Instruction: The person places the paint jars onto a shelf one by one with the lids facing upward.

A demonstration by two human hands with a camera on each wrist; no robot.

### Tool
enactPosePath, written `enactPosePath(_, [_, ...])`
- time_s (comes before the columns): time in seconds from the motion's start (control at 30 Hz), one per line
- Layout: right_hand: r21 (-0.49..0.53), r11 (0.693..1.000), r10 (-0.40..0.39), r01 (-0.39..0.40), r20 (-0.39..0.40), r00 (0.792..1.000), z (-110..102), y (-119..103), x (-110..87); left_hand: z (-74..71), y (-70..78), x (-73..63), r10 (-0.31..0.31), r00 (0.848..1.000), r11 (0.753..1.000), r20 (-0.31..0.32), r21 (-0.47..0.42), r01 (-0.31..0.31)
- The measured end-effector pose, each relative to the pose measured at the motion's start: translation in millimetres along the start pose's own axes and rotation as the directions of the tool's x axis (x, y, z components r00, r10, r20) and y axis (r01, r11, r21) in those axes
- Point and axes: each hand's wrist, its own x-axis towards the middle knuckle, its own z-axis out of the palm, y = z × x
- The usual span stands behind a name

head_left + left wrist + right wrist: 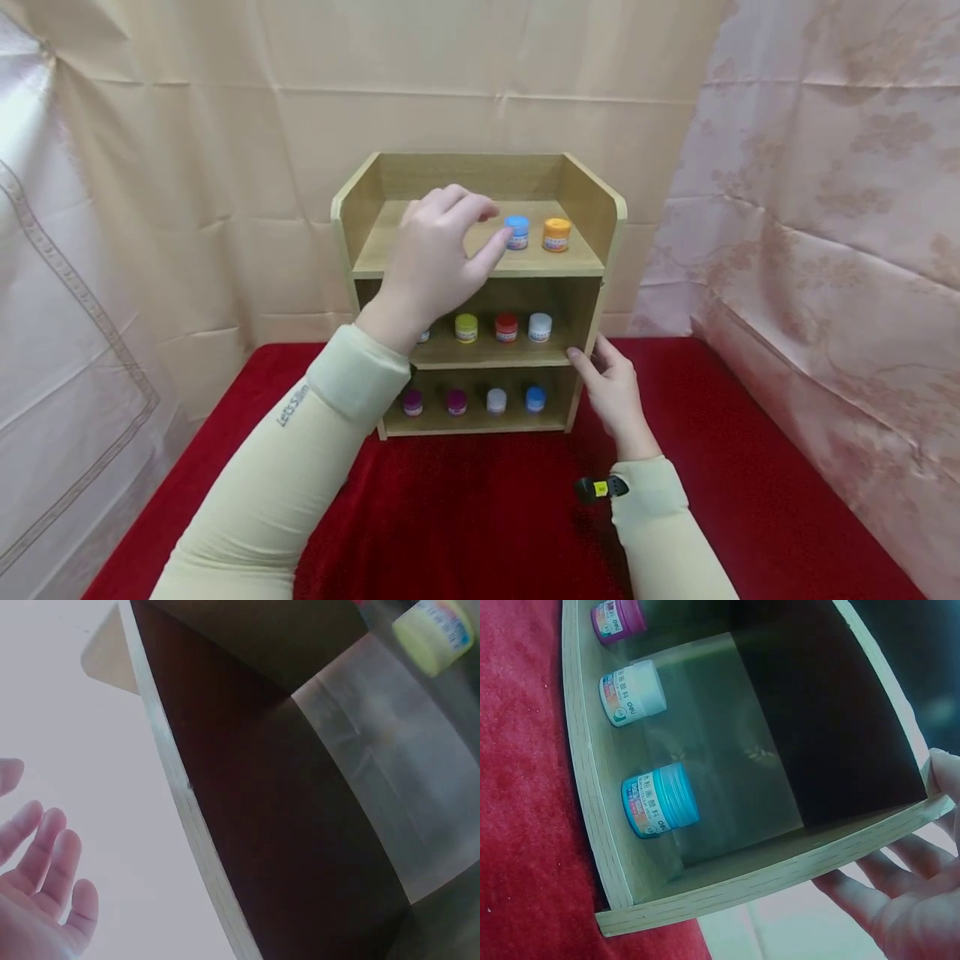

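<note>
A small three-tier wooden shelf (471, 177) stands upright. My left hand (438, 246) is raised in front of its top tier, fingers slightly bent and apart from the thumb. In the head view the thumb tip overlaps the edge of a blue paint jar (517, 235); whether it touches cannot be told. Beside that jar sits an orange paint jar (557, 237). In the left wrist view the left-hand fingers (46, 859) hold nothing. My right hand (617, 398) grips the shelf's right side panel, thumb at the front edge, fingers (862, 889) along the outside.
On the middle tier are a yellow jar (467, 328), a red jar (506, 327) and a white jar (540, 327), plus one mostly behind my left wrist. The bottom tier holds purple, white and blue jars (536, 400). Red cloth (465, 517) covers the table; curtains (225, 167) hang behind.
</note>
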Motion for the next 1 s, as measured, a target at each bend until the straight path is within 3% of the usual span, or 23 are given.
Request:
enactPosePath(0.17, [-0.003, 1.0, -0.007, 0.007, -0.004, 1.0, 0.3, 1.7, -1.0, -11.7, 3.9, -36.3, 0.07, 0.995, 0.997, -0.076, -0.029, -0.072])
enactPosePath(0.43, [-0.005, 0.999, -0.032, 0.031, -0.008, 0.999, 3.8, -0.2, -0.5, -28.6, -8.6, -87.8, 0.013, 0.991, 0.999, -0.131, -0.038, -0.018])
enactPosePath(0.77, [0.0, 1.0, -0.02, 0.02, -0.007, 1.0, 1.8, -1.5, -2.6, -42.1, -26.6, -133.3, -0.06, 0.996, 0.996, -0.071, -0.07, 0.055])
enactPosePath(1.0, [-0.011, 1.0, -0.016, 0.016, -0.005, 1.0, 0.4, -1.3, -4.2, -52.9, -38.0, -159.9, -0.18, 0.984, 0.983, 0.015, -0.044, 0.181])
